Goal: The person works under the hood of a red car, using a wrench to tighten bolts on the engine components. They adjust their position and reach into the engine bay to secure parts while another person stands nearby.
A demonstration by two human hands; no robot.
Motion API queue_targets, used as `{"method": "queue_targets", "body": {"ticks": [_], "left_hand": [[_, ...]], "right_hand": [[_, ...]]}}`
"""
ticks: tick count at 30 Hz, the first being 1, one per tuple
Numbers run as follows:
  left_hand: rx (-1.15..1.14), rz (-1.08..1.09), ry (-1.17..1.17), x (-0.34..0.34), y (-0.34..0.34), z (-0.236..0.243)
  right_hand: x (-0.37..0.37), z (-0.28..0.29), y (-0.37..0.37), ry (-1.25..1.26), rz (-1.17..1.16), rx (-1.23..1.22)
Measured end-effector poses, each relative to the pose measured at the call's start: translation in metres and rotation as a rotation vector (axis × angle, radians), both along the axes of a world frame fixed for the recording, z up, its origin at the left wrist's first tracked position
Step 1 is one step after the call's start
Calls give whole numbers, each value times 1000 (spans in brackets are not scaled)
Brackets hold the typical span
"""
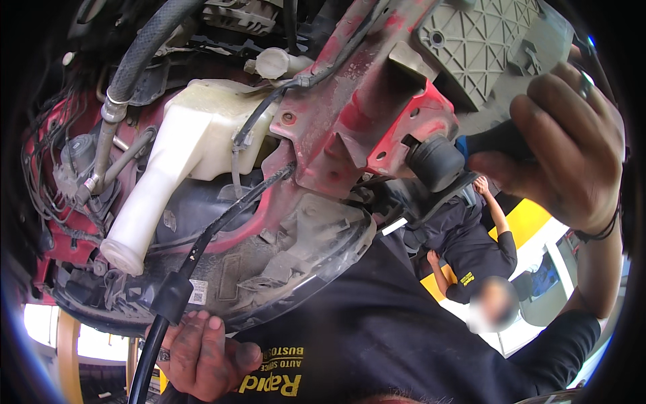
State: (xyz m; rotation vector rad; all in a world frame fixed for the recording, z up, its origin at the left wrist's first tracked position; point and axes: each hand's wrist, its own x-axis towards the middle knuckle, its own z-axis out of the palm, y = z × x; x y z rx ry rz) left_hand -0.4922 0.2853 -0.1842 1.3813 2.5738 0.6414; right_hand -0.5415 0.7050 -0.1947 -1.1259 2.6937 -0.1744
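Observation:
My left hand [205, 357] is at the lower left, fingers curled up against the edge of a dusty headlight [232, 276]. Its grip is partly hidden. Crossing in front of the fingers is a black rod [202, 242] with a thick dark sleeve [171, 296]. At the right, my right hand [572, 148] is closed around a black-handled tool [498, 141] with a bit of blue showing. Its exact kind is covered by my fingers. Against the tool's near end sits a round black rubber-like piece [436, 163], beside the red metal bracket [410, 121].
A white fluid reservoir [202, 128] stands left of the dusty red frame [323, 141]. A grey braided hose [138, 57] and thin wiring [47, 161] run at the left. A grey ribbed plastic panel [478, 47] sits upper right. Another person [464, 236] is behind, lower right.

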Motion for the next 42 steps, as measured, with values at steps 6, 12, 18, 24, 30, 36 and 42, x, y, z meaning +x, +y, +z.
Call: {"method": "queue_targets", "body": {"ticks": [6, 12, 18, 24, 30, 36, 42], "left_hand": [[38, 14, -21, -1, 5, 1], [19, -29, -24, -4, 6, 5], [-10, -2, -40, -1, 5, 3], [-22, 29, -33, 5, -1, 3], [-19, 127, -85, 7, 1, 6], [21, 85, -65, 0, 12, 4], [33, 174, -58, -3, 23, 4]], "right_hand": [[25, -2, 10, 127, -104, -50], [22, -11, 17, 155, -148, -62], [1, -35, 15, 103, -223, -183], [-3, -62, 40, 54, -92, -260], [7, -40, 35, 198, -312, -255], [27, 5, 11, 202, -209, -158], [20, 52, -28, 380, -106, -86]]}}
